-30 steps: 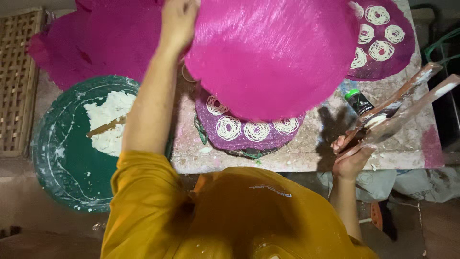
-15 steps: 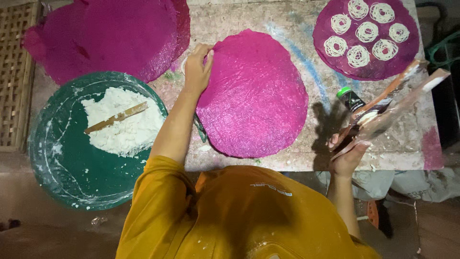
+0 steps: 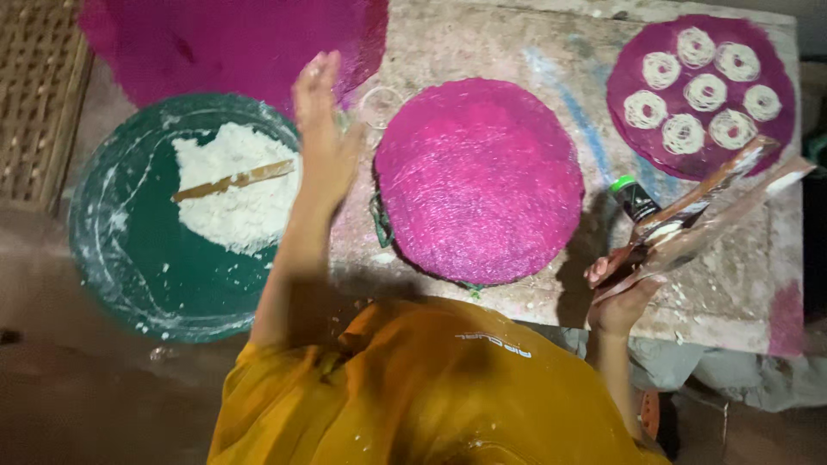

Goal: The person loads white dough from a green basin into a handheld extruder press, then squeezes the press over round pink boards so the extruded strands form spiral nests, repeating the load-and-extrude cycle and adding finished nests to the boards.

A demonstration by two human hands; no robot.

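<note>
Left hand (image 3: 323, 129) raised, arm extended, fingers spread and released — above the counter (image 3: 534, 52) beside the pink mat (image 3: 478, 181). Right hand (image 3: 622, 297) low, fingers clenched around the press tool (image 3: 698, 207).

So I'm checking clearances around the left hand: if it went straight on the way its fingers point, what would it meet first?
Probably the magenta sheet at the table's far edge: the left hand points up-frame toward it. Its height above the table is unclear.

Bare table (image 3: 482, 43) lies open above the pink mat (image 3: 479, 179); bottle (image 3: 636, 196) crowds its right.
</note>
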